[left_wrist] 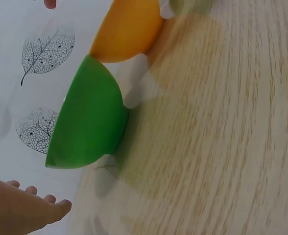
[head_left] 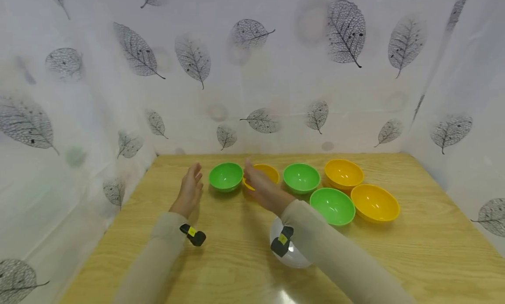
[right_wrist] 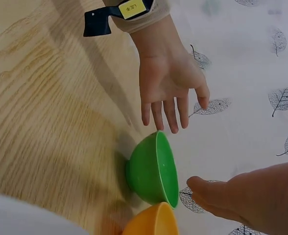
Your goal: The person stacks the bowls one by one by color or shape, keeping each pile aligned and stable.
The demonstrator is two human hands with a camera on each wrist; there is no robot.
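Observation:
My left hand (head_left: 189,192) is held over the table just left of a green bowl (head_left: 226,177), its fingers straight and nothing in it. In the right wrist view the palm of that left hand (right_wrist: 168,78) faces the green bowl (right_wrist: 149,169), fingertips near its rim. My right hand (head_left: 265,187) reaches over an orange bowl (head_left: 270,172), partly hiding it, with the fingers extended and no object held. Seen from the left wrist, the green bowl (left_wrist: 87,117) and the orange bowl (left_wrist: 129,29) stand side by side, rims meeting.
Right of the hands stand another green bowl (head_left: 301,177), an orange bowl (head_left: 343,173), a nearer green bowl (head_left: 332,206) and a nearer orange bowl (head_left: 375,202). A white bowl (head_left: 296,259) lies partly hidden under the right forearm. A leaf-patterned curtain (head_left: 276,76) surrounds the wooden table (head_left: 221,260).

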